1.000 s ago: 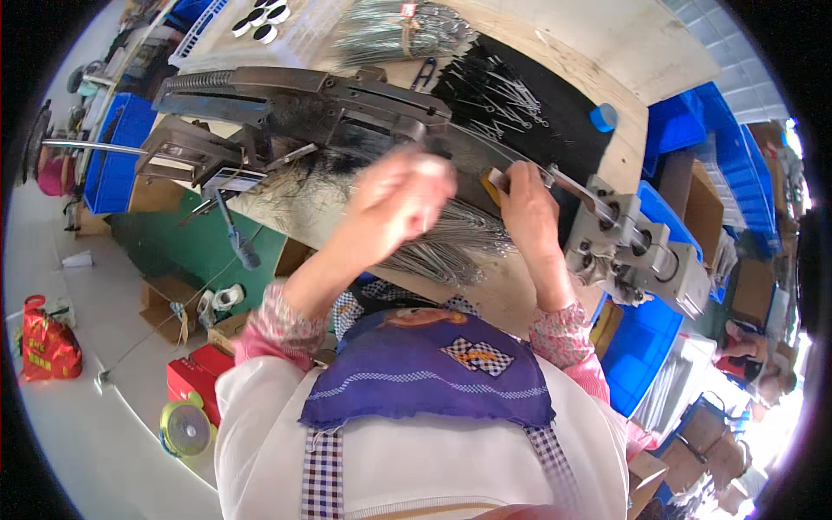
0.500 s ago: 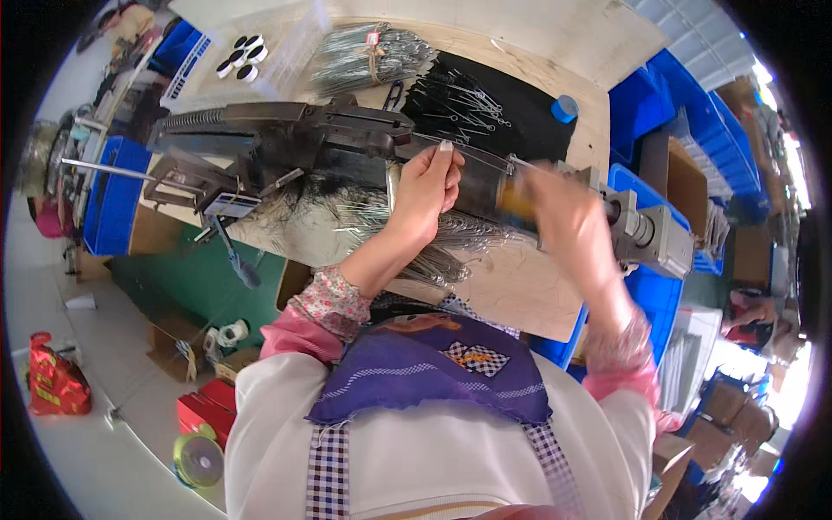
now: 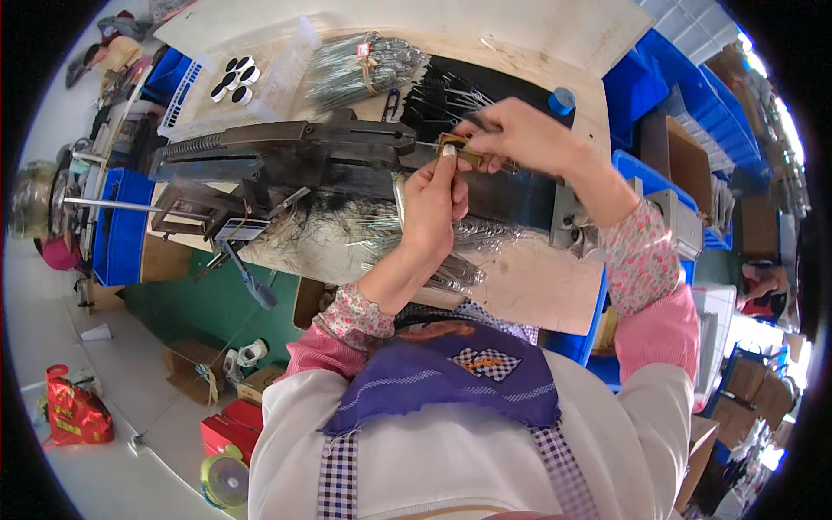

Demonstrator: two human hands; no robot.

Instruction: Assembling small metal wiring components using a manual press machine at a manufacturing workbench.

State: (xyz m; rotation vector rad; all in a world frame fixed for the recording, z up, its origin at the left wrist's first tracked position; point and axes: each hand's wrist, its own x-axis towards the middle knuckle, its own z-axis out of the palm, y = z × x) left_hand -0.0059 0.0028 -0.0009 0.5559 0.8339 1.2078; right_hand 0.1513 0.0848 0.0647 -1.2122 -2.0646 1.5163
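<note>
My left hand (image 3: 431,195) is closed in a pinch at the right end of a dark metal bench machine (image 3: 286,143), its thumb tip covered in white. What it pinches is hidden. My right hand (image 3: 529,139) reaches in from the right, its fingers closed on a small brass-coloured piece (image 3: 469,158) right beside the left fingertips. A dark strip shows near its index finger, too small to make out. Below my left hand lies a pile of looped wire rods (image 3: 446,269). Beyond both hands, several thin wire pieces with dark bristles (image 3: 451,95) rest on black cloth (image 3: 520,97).
A tied bundle of wires (image 3: 364,74) lies at the back, beside a clear plastic crate (image 3: 286,65) holding several white-and-black round spools (image 3: 236,80). A blue tape roll (image 3: 562,101) sits back right. Blue bins (image 3: 646,87) stand to the right; a metal motor unit (image 3: 676,225) is at the table's right edge.
My right hand, blurred before and farther right and lower, has moved left and up to meet my left hand, bringing the brass-coloured piece. The left hand stays closed in nearly the same place.
</note>
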